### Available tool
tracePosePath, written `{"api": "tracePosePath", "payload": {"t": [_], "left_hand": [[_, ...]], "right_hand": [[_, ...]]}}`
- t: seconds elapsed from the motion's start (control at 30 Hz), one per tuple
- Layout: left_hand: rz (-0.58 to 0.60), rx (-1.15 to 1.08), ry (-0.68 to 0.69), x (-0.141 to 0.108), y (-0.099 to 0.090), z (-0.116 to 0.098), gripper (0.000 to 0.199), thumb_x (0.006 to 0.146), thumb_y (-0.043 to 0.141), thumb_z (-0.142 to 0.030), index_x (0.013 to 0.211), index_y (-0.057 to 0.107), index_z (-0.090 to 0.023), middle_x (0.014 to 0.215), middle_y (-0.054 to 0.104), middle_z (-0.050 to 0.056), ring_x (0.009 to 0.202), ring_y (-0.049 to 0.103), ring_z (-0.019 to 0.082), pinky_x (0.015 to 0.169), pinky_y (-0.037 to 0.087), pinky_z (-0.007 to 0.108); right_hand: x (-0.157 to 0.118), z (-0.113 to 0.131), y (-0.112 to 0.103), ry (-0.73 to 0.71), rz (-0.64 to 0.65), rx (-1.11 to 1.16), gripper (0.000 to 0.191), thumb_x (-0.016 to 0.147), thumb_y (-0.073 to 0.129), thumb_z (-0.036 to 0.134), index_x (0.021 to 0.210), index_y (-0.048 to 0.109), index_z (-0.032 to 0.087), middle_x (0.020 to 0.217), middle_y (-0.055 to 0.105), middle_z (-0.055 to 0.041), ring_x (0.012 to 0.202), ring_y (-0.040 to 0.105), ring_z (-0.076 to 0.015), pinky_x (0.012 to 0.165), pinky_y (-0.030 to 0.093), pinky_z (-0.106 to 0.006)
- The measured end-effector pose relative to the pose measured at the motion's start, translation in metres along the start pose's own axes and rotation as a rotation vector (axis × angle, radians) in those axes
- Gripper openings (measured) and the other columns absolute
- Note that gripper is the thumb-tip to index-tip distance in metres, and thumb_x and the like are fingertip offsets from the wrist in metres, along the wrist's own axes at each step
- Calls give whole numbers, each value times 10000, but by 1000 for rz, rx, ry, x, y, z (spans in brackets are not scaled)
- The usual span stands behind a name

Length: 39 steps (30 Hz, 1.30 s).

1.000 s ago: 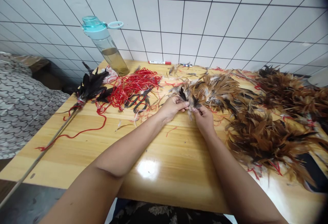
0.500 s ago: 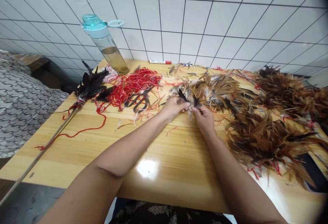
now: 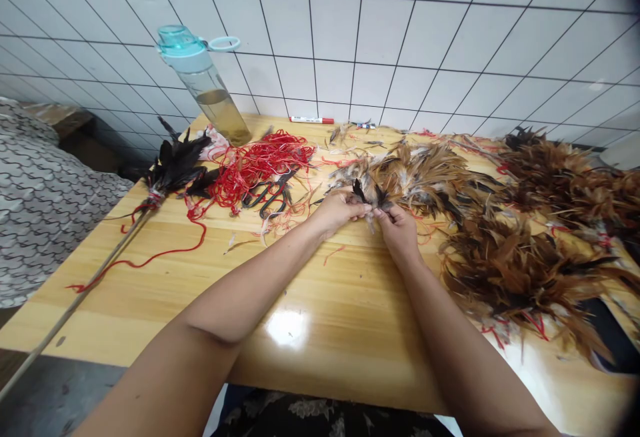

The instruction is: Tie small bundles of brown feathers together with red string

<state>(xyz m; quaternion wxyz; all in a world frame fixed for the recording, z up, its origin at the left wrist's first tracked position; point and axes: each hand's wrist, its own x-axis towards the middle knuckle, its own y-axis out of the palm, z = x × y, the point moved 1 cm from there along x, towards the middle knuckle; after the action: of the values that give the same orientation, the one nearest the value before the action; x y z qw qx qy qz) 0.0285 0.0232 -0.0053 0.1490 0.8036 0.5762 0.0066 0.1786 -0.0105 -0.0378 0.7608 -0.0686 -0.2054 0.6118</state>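
My left hand (image 3: 339, 213) and my right hand (image 3: 397, 231) meet over the wooden table, pinching a small tuft of dark and tan feathers (image 3: 364, 193) between their fingers. Directly behind them lies a loose heap of brown rooster feathers (image 3: 425, 177), which my fingers nearly reach. Larger brown feather piles (image 3: 515, 267) spread across the right side. Black-handled scissors (image 3: 265, 200) rest among tangled red string (image 3: 265, 163), left of my left hand.
A finished-looking black feather bundle on a long stick (image 3: 175, 170) lies at the table's left. A water bottle (image 3: 205, 83) and red marker (image 3: 313, 120) stand by the tiled wall (image 3: 390, 30). Grey patterned cloth (image 3: 40, 203) lies beyond the left edge.
My hands stay almost in place, with the dark feather tips between them sitting slightly lower. The whole view has shifted very slightly.
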Motion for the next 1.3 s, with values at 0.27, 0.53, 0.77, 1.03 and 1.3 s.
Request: {"api": "tracePosePath", "payload": {"t": [0.27,0.53,0.77,1.03,1.3], "left_hand": [[20,27,-15,0,2,2,250,585,799,-135,663,563,-110,540,558,-35,495,515,58,530,405,202],[39,92,-19,0,3,-4,183,717,731,-140,750,554,-107,625,636,13,584,627,98,573,478,207],[37,169,121,3,1,3,116,670,719,-129,733,621,-122,573,587,-32,522,534,67,543,413,187],[102,174,108,3,0,2,163,683,684,-146,690,522,-140,541,547,-51,481,498,60,512,384,184],[138,239,99,4,-4,6,196,686,695,-176,688,502,-141,579,593,-34,515,534,60,520,383,172]], "right_hand": [[1,0,-1,-29,47,-16,193,777,562,335,645,576,195,662,554,-2,644,486,-144,643,408,-286],[0,2,-2,-45,3,-77,206,773,543,333,615,538,201,631,500,7,632,454,-144,616,361,-281],[0,3,0,-41,22,-64,200,783,559,328,636,581,194,663,549,-7,643,483,-149,635,393,-289],[2,0,-1,-105,74,-114,193,782,556,299,615,538,203,635,536,-3,637,484,-152,634,389,-285],[0,0,2,-183,110,-223,192,804,516,248,614,520,217,705,582,-48,719,534,-199,681,413,-326]]}}
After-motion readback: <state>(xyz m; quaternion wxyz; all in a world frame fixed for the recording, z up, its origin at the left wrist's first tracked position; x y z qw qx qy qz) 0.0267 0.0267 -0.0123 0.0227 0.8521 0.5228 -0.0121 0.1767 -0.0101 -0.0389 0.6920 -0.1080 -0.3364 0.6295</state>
